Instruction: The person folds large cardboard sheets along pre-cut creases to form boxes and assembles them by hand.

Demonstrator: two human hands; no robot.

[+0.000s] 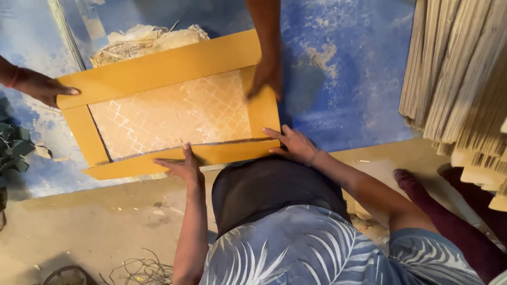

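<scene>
Left hand (182, 168) and right hand (294, 145) press flat, fingers spread apart, on the near flap of a yellow cardboard sheet (158, 71); a co-worker's hands (266, 74) touch its far edges.

The person wears a short-sleeved shirt (306, 248) in pale blue-grey, printed all over with large white palm-leaf fronds; it fills the lower middle of the frame. Its sleeve ends at the upper arm at lower right. A dark, almost black cloth (272, 187) covers the area above the shirt. Both forearms are bare, without a watch or rings.
</scene>
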